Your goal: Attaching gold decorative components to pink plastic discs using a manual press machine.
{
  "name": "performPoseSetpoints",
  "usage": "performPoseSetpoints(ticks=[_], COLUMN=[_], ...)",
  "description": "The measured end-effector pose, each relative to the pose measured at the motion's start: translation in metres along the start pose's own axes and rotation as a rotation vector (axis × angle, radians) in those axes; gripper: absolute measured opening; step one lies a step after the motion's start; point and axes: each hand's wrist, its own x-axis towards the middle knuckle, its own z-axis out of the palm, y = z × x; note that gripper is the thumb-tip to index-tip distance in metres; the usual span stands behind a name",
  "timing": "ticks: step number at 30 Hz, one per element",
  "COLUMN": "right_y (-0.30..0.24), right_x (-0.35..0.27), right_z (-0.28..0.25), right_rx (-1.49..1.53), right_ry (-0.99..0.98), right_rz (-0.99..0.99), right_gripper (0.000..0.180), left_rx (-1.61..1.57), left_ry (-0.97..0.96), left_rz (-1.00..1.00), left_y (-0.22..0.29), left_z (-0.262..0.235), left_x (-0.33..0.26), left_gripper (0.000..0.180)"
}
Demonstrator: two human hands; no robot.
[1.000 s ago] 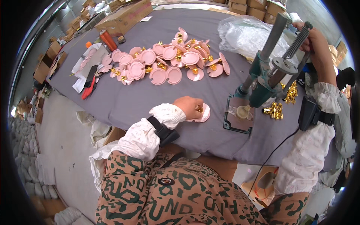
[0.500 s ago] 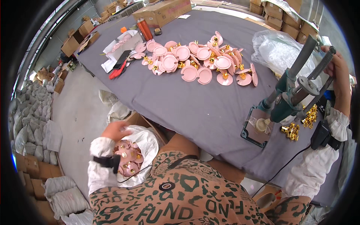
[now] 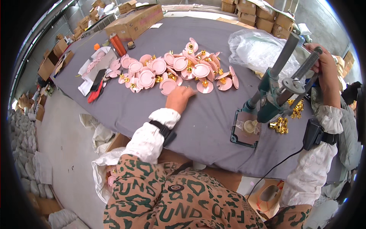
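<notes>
My left hand (image 3: 179,100) is at the near edge of a pile of round pink notched discs (image 3: 146,78), several of which carry gold crown-shaped fittings (image 3: 205,83). Its fingers are curled down beside a pink disc (image 3: 167,87), and the back of the hand hides whatever is in them. On the right, a green hand press (image 3: 267,108) stands on the table with a round pale seat (image 3: 250,126) on its base. My right hand (image 3: 325,65) is closed round the press lever at its upper end, partly behind the spring (image 3: 308,65). Loose gold fittings (image 3: 280,125) lie beside the press.
A grey cloth covers the table (image 3: 213,110). Clear plastic bags (image 3: 253,47) lie behind the press. A phone (image 3: 98,80), an orange-red bottle (image 3: 117,44) and a carton (image 3: 134,22) are at the left and back. Below the near edge is a white sack (image 3: 100,171) holding finished-looking pink discs.
My left hand has moved from above the white sack up and right to the disc pile, and its fingers have curled. My right hand stays on the press lever. The view has shifted right.
</notes>
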Motion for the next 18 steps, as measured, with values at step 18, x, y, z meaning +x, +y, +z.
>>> performPoseSetpoints(ticks=[18], right_y=[0.007], right_x=[-0.002], right_z=[0.009], right_rx=[0.064], right_ry=[0.003], right_rz=[-0.098], right_gripper=[0.024], left_rx=[-0.364], left_ry=[-0.378], left_rz=[-0.373], left_y=[0.038], left_z=[0.005], left_x=[-0.015], left_gripper=[0.029])
